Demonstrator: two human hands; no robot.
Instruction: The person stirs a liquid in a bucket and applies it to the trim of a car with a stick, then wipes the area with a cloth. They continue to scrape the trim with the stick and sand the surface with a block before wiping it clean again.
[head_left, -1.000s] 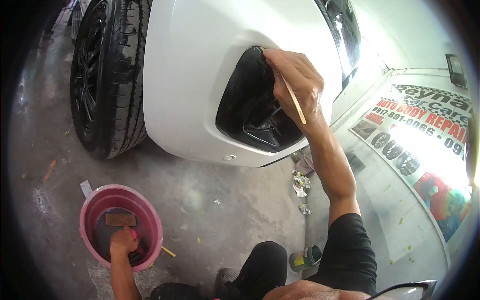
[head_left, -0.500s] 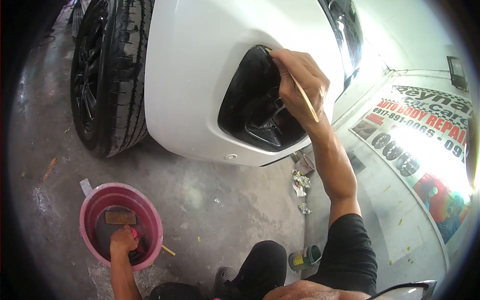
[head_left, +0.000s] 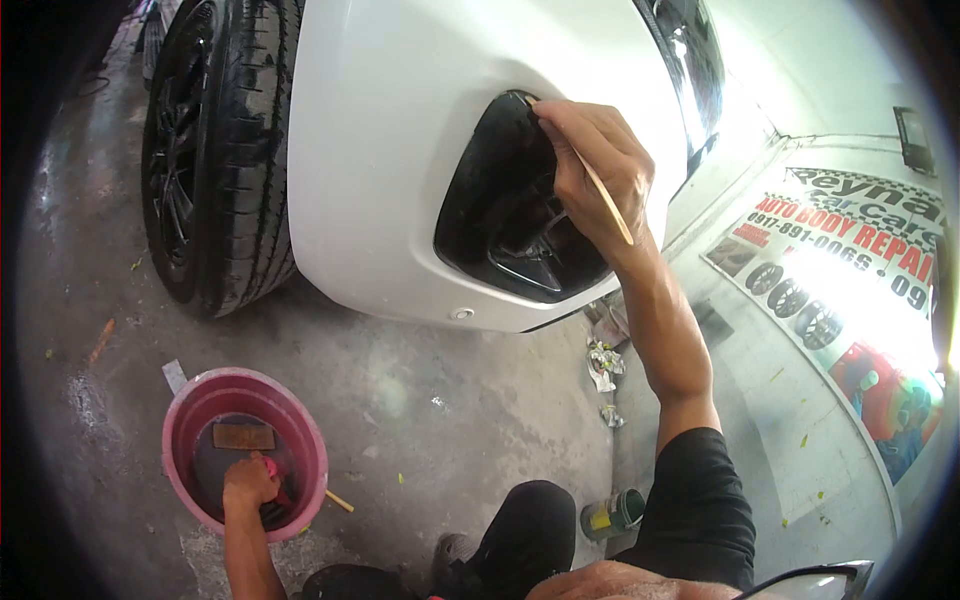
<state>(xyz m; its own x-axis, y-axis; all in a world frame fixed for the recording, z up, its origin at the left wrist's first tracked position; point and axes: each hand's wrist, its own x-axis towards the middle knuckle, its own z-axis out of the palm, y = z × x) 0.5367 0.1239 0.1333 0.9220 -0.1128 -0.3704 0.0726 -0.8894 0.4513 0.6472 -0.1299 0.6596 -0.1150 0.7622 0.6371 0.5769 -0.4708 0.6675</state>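
Observation:
My right hand [head_left: 607, 170] is closed around a thin paintbrush-like wooden stick [head_left: 606, 198]. The stick's far end touches the upper edge of the black fog-light surround [head_left: 490, 190] set in a white car bumper [head_left: 380, 170]. Fingers hide part of that edge. Low on the left, my left hand [head_left: 252, 480] reaches into a pink plastic basin [head_left: 316, 455] on the floor. It is closed on a pink-red thing [head_left: 272, 468], mostly covered by the fingers. A brown rectangular block [head_left: 243, 437] lies in the basin just beyond this hand.
A black car tyre [head_left: 255, 150] stands left of the bumper. Beside the basin lies a short yellowish stick [head_left: 340, 501]. A small tin can [head_left: 627, 507] is near my right knee, and crumpled wrappers [head_left: 603, 365] lie along the wall. A printed banner [head_left: 830, 260] hangs at right.
My right hand and the stick have shifted slightly left along the upper edge of the black surround. My left hand stays in the basin.

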